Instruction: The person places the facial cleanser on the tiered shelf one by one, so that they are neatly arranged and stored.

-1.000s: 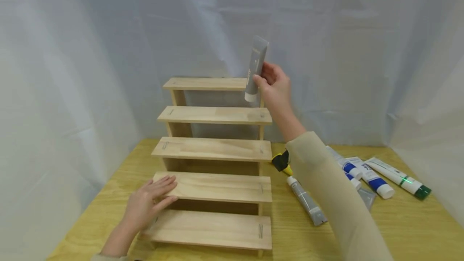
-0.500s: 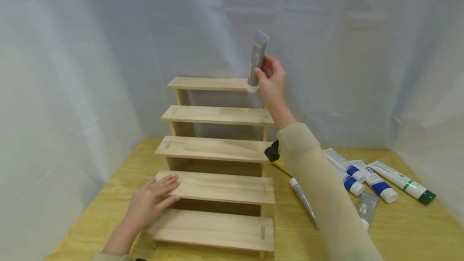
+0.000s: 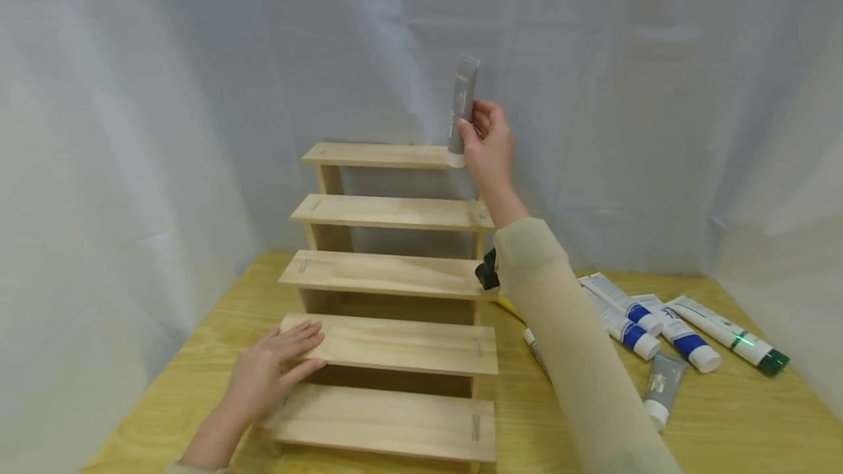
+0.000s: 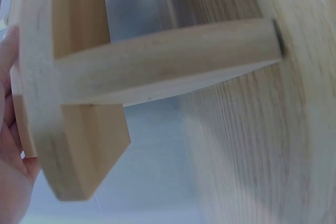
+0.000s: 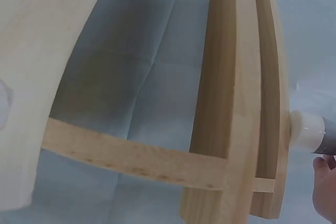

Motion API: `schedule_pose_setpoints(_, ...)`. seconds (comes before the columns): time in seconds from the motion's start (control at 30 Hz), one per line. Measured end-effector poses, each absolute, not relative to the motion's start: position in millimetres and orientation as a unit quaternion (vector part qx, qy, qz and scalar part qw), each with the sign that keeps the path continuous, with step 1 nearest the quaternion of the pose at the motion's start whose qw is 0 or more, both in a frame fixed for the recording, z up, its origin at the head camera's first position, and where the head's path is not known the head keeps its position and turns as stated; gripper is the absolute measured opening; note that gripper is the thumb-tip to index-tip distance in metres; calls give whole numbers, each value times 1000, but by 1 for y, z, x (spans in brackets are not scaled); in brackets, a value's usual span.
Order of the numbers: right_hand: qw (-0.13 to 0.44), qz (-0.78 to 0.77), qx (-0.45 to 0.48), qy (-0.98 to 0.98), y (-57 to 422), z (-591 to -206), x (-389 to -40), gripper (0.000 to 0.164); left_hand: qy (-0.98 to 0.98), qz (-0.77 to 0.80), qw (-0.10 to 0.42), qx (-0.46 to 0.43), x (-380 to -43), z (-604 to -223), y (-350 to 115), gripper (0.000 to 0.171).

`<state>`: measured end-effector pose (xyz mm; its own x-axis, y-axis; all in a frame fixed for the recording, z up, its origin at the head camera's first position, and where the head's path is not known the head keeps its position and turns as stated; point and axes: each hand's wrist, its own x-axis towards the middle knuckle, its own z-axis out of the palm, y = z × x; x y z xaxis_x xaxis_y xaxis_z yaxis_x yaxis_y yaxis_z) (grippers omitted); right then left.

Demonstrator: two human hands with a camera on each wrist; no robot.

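A grey tube (image 3: 463,104) with a white cap stands cap-down at the right end of the top step of a wooden stepped rack (image 3: 395,342). My right hand (image 3: 490,145) holds it between thumb and fingers. In the right wrist view the tube's white cap (image 5: 307,131) is right at the top board's surface, and part of the thumb (image 5: 323,182) shows below it. My left hand (image 3: 273,360) rests with extended fingers on the left end of the second step from the bottom. The left wrist view shows that hand (image 4: 10,145) at the board's edge.
Right of the rack, several white tubes with blue bands (image 3: 678,331), a white tube with a green cap (image 3: 731,335) and a grey tube (image 3: 665,382) lie on the wooden table (image 3: 744,430). Another tube (image 3: 536,350) is partly behind the right sleeve. Pale sheeting (image 3: 593,93) hangs behind.
My right hand has moved slightly left with the grey tube, which is now more upright and its cap at the top step. The left hand has stayed on its step.
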<state>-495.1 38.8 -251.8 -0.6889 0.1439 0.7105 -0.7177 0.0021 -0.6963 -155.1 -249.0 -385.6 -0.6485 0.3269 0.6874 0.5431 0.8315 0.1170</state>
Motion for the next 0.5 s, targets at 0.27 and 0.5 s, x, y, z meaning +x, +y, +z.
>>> schedule_pose_setpoints(0.27,294,663,223,-651,36,-226,-427,36,-901,-156,333,-232,-157,-386,-248,39)
schedule_pose_setpoints(0.5,314,597,217,-705,37,-206,-359,35,-901,-155,333,-232,-158,-387,-248,39)
